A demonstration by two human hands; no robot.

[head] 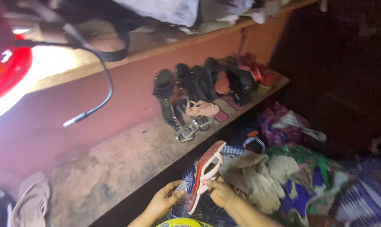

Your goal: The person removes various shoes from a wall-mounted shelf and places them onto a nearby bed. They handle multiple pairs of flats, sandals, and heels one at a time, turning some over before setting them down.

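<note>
A sandal (206, 172) with pale straps and a red-edged sole is held upright in both hands near the bottom centre. My right hand (219, 190) grips its straps on the right side. My left hand (165, 200) holds the lower end of the sole and pinches a small clear piece (181, 187) against it. A lap of patterned cloth lies beneath the hands.
A worn wooden shelf (115, 164) against a reddish wall carries a row of dark shoes (207, 80) and a pink sandal (202, 108). A black cable (96, 107) hangs over the upper ledge beside a red lamp (5, 71). Heaped coloured clothes (291, 176) lie at right.
</note>
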